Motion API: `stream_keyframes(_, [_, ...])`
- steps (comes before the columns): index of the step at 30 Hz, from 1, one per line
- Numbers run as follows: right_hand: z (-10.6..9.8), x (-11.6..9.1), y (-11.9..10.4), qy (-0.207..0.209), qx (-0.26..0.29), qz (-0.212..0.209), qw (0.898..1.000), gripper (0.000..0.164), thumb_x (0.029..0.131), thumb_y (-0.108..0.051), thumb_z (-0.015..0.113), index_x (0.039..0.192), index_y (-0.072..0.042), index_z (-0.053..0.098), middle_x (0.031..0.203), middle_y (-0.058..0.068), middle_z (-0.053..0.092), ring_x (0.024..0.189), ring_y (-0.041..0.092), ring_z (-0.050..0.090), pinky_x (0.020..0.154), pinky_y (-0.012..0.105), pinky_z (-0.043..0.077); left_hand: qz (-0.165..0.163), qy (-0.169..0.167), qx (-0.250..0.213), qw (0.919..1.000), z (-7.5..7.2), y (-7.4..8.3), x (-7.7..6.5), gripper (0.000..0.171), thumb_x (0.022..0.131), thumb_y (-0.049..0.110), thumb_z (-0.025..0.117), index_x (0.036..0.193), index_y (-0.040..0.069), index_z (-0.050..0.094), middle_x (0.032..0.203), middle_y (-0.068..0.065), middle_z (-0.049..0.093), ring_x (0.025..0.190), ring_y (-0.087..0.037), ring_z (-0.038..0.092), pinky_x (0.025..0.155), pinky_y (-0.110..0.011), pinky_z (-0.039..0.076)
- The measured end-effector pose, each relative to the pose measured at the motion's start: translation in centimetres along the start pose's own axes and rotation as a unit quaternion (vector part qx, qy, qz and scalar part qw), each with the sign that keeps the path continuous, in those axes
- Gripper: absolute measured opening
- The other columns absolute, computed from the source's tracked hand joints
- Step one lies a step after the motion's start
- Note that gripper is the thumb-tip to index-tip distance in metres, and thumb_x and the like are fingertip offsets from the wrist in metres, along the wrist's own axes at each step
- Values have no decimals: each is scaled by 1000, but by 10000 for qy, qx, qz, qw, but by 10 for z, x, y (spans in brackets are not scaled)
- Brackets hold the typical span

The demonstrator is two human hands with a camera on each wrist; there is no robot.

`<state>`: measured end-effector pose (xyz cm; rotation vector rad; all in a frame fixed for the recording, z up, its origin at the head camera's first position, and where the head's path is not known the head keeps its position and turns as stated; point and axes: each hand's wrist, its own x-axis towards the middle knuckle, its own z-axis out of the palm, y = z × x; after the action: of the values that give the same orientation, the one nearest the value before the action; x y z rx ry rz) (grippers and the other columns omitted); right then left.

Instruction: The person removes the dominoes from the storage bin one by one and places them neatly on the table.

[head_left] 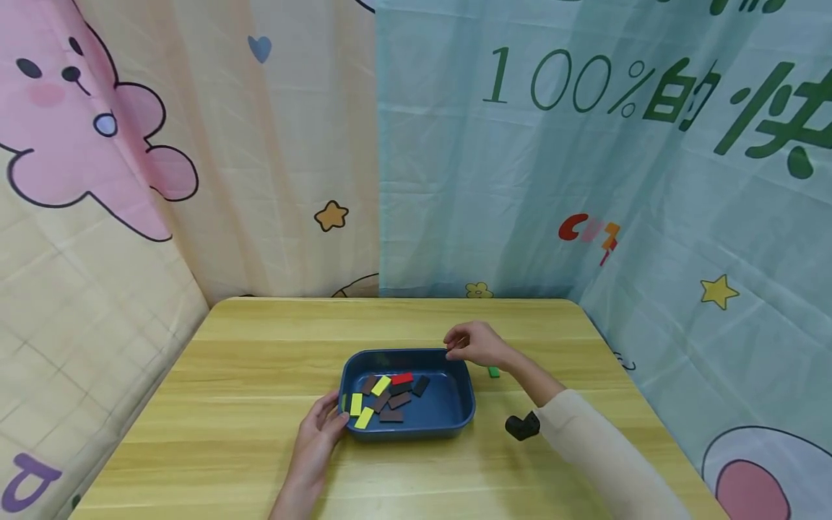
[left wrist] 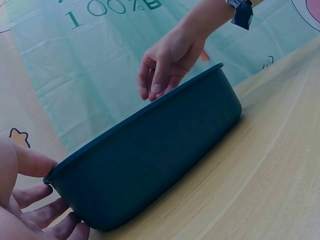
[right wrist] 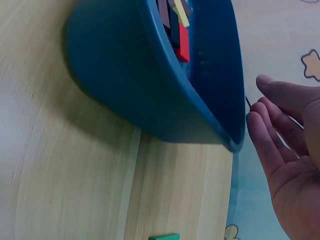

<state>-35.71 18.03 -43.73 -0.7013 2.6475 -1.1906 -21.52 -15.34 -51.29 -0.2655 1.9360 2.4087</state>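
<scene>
A blue plastic tub (head_left: 422, 434) stands on the table. Small rectangular tiles lie inside it, mostly in its left half: several brown tiles (head_left: 391, 416), yellow tiles (head_left: 356, 404), black tiles (head_left: 421, 386) and a red tile (head_left: 402, 378). My left hand (head_left: 318, 433) grips the tub's left end, its thumb at the rim and the fingers against the outer wall. Over the far right corner of the tub hovers my right hand (head_left: 479, 344), fingers loosely bent; the right wrist view has thumb and fingertips apart with nothing visible between them.
A green tile (head_left: 494, 372) lies on the wooden table (head_left: 260, 361) just right of the tub, below the right forearm. A dark device (left wrist: 242, 14) is worn at the right wrist. Printed curtains (head_left: 279, 144) hang behind the table and at both sides.
</scene>
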Motion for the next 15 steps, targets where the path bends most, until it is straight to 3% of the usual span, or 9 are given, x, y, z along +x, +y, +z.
stream_keyframes(10, [28, 24, -21, -874, -400, -595, 9936, 24, 91, -4, 79, 114, 3, 73, 102, 6, 74, 90, 14, 72, 81, 27, 59, 33, -40, 48, 10000, 0, 3, -1, 55, 103, 0, 55, 155, -3, 37, 159, -24, 36, 145, -39, 36, 108, -36, 45])
stream_keyframes(15, [44, 32, -22, -1379, -800, -587, 9855, 24, 91, -4, 79, 114, 0, 75, 103, 4, 75, 91, 11, 71, 82, 25, 58, 21, -42, 19, 10000, 0, 3, -1, 55, 103, -1, 55, 154, -3, 37, 159, -24, 36, 145, -39, 36, 106, -32, 47])
